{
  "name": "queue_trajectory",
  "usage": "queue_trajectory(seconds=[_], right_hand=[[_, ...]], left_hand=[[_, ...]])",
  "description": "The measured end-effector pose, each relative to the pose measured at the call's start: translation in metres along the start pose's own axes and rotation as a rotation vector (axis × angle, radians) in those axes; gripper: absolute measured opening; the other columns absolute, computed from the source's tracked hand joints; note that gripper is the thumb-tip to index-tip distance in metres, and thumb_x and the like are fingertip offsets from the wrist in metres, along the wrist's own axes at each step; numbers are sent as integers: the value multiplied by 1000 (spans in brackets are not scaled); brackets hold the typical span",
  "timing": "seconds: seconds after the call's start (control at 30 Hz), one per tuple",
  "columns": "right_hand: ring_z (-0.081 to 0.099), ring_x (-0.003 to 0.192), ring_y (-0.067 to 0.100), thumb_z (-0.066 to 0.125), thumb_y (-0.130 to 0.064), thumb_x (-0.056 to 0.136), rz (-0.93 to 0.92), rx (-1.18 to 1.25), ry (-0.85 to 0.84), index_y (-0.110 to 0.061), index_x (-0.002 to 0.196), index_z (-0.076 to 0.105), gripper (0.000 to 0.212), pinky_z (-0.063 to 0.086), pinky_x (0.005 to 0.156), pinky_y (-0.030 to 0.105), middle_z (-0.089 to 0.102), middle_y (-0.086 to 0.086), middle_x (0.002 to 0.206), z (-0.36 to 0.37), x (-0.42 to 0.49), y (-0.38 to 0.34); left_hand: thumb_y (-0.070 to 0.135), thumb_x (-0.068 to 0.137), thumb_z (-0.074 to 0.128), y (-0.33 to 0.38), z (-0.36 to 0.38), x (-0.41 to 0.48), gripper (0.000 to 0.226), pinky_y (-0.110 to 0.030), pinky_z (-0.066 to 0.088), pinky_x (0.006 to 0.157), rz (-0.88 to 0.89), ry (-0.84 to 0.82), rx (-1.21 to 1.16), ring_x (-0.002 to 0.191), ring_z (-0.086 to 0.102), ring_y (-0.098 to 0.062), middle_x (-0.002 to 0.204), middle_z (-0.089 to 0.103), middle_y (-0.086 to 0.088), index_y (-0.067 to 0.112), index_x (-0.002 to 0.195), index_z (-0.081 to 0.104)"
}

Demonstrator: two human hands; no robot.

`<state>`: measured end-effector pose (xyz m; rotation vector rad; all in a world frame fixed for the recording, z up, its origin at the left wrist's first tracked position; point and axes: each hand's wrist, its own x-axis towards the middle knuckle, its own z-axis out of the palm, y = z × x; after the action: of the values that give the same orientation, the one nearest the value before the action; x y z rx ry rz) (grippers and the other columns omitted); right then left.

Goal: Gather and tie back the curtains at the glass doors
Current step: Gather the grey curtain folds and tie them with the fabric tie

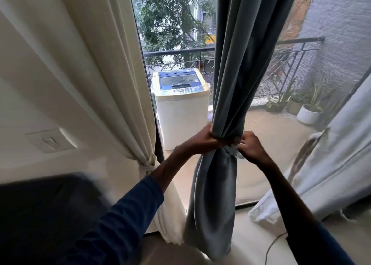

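- Grey-blue curtain (236, 64) hangs in the middle of the glass doors, gathered into one tight bunch about halfway down. Below the bunch the cloth balloons out and falls to the floor (261, 250).
- Left hand (202, 139) is on the left side of the bunch, fingers curled round the gathered cloth and gripping it.
- Right hand (251, 147) is on the right side of the bunch, fingers bent, pinching a pale tie strip (230, 149) that wraps the curtain at the waist. A pale end of the strip shows just under the fingers.
- Both forearms reach up from the lower frame, in dark blue sleeves (128, 214).
- Cream curtain (90, 64) on the left is already drawn aside and bound low down with its own knotted cream tie (148, 165), against the wall.
- White curtain (331, 164) at the right edge hangs loose, its hem pooled on the floor.
- Wall switch (50, 141) is on the left wall. A dark, blurred shape fills the lower left corner; cannot tell what it is.
- Through the glass: a top-loading washing machine (180, 108) on the balcony, between the cream and grey-blue curtains. Behind it run a dark railing (180, 52) and trees.
- Potted plants (309, 112) are on the balcony floor, to the right of the grey-blue curtain.
- A thin cable (275, 242) lies on the floor near the right forearm.
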<state>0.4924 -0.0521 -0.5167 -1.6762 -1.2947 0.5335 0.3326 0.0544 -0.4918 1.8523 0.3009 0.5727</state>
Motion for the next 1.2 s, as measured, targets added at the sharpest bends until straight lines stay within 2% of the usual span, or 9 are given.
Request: queue_trajectory(seconds=[0.17, 0.33, 0.5, 0.7, 0.8, 0.87, 0.93, 1.07, 1.2], right_hand=[[73, 90, 14, 65, 3, 88, 136, 562, -246, -11, 109, 68, 25, 58, 70, 20, 78, 1, 94, 22, -5, -13], [73, 78, 6, 50, 0, 101, 217, 619, -306, -5, 104, 64, 15, 56, 68, 17, 77, -3, 83, 19, -4, -11], [58, 75, 21, 59, -31, 88, 307, 538, -128, -14, 85, 72, 21, 44, 69, 32, 65, 5, 77, 16, 0, -1], [72, 84, 18, 60, -35, 97, 122, 57, 594, -21, 95, 69, 16, 54, 73, 33, 75, -2, 86, 27, -45, -4], [76, 71, 24, 68, -24, 95, 39, 269, 273, -17, 87, 77, 13, 61, 66, 38, 77, 3, 75, 47, -68, -24], [76, 74, 8, 75, -29, 92, 59, 164, 34, -18, 88, 81, 13, 57, 70, 22, 78, -5, 77, 65, -77, -36], [70, 68, -4, 79, -37, 86, 102, 63, 59, -16, 81, 79, 22, 46, 64, 10, 76, -9, 72, 82, -79, -44], [58, 53, 17, 75, -55, 83, 197, -123, 222, -11, 59, 51, 56, 41, 57, 32, 59, 5, 55, 108, -73, -40], [66, 64, 7, 77, -56, 80, 259, -36, 307, -16, 72, 67, 42, 49, 66, 26, 69, -4, 66, 119, -75, -35]], left_hand=[[26, 91, 73, -3, -14, 1, 35, -36, 56, 93, -92, -79, 92, 108, 67, -18, 117, 70, -5, 10, 121, 64], [80, 84, 45, 1, -28, 6, 63, -45, 54, 87, -174, -93, 688, 100, 65, -24, 118, 68, -1, 31, 121, 60], [84, 82, 28, 18, -28, 13, 80, -39, 49, 81, -163, -83, 1042, 101, 62, -35, 120, 65, -13, 25, 126, 58], [67, 95, 38, 14, -30, 16, 61, -38, 49, 80, -191, -10, 962, 102, 62, -36, 119, 66, -15, 17, 124, 58], [59, 97, 44, 12, -22, 15, 53, -38, 47, 75, -183, 90, 884, 98, 62, -38, 113, 68, -17, 14, 115, 62], [58, 95, 46, 10, -13, 15, 49, -37, 47, 70, -195, 147, 849, 93, 62, -40, 107, 69, -17, 14, 109, 62], [57, 94, 49, 9, -5, 15, 46, -34, 44, 64, -216, 186, 806, 82, 62, -35, 100, 69, -14, 15, 105, 61], [50, 93, 55, 10, -3, 14, 39, -25, 35, 50, -249, 236, 750, 66, 52, -22, 86, 62, -5, 13, 104, 61], [46, 94, 56, 13, -8, 11, 38, -25, 37, 53, -259, 252, 725, 66, 51, -21, 86, 57, -2, 12, 110, 60]])
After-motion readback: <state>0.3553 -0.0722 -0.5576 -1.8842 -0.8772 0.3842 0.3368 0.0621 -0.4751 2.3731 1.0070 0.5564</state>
